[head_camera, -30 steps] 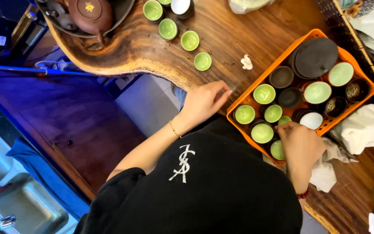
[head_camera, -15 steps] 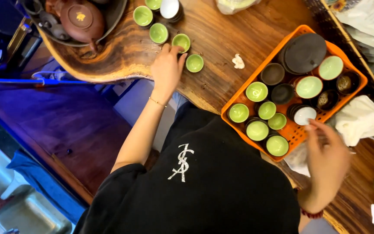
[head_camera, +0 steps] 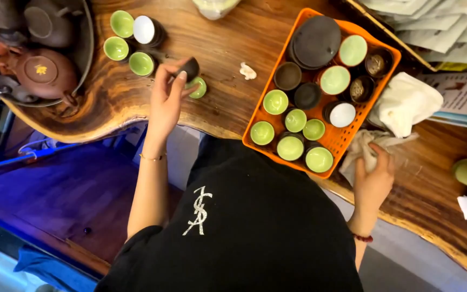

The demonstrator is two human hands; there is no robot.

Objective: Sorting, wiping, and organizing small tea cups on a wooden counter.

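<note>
The left hand [head_camera: 167, 97] reaches out over the wavy edge of the wooden counter [head_camera: 228, 48] and pinches a small dark teacup [head_camera: 190, 68] between thumb and fingertips, the cup tilted on its side just above the wood. The fingers are curled close around it, not spread. Touching or just beside that cup sits a green-glazed teacup [head_camera: 198, 87] on the counter, partly covered by the fingers. Farther along the counter stand 4 more small cups: 3 green-lined ones [head_camera: 121, 23] and 1 white-lined cup [head_camera: 145, 29], clustered near a round dark tea tray [head_camera: 85, 43] that carries a brown clay teapot [head_camera: 41, 70].

The right hand [head_camera: 373, 176] rests at the counter's near edge, fingers closed on a crumpled beige cloth [head_camera: 364, 145] that lies just beside the corner of an orange plastic basket [head_camera: 347, 141]. The basket holds many small cups, most green inside, some dark, 1 white inside, along with a stack of dark round saucers [head_camera: 315, 40] at its far end. A folded white cloth [head_camera: 406, 103] lies beside the basket on its outer side. A small crumpled white scrap [head_camera: 248, 71] sits on the wood between the left hand and the basket.
</note>
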